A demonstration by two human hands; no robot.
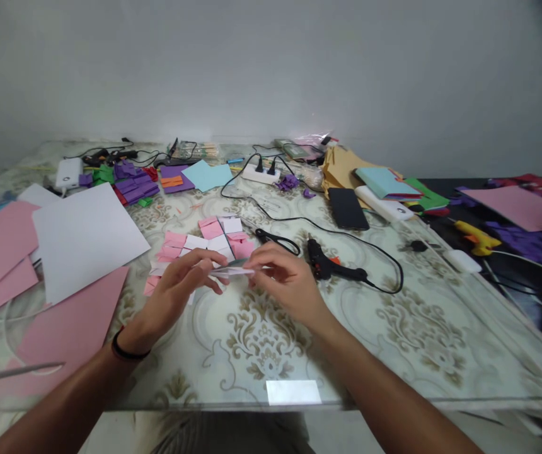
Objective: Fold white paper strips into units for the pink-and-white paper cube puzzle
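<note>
Folded white paper strip (237, 272) held just above patterned tabletop (360, 353), between hands. Left hand (183, 280) pinching left end; right hand (283, 277) pinching right end. Pink-and-white folded paper pieces (209, 243) just beyond left hand. Black scissors handles (278, 240) beyond right hand; black glue gun (332, 263) near, rightward. White sheet (86, 236) overlapping pink sheet (77, 328), left.

a floral-patterned table (356, 321) is carrying a black glue gun (324, 267); scissors (271, 238) are lying just left of it, folded pink-and-white papers (210, 228) are lying farther left, and a dark phone (348, 209) is resting beyond the gun.
</note>
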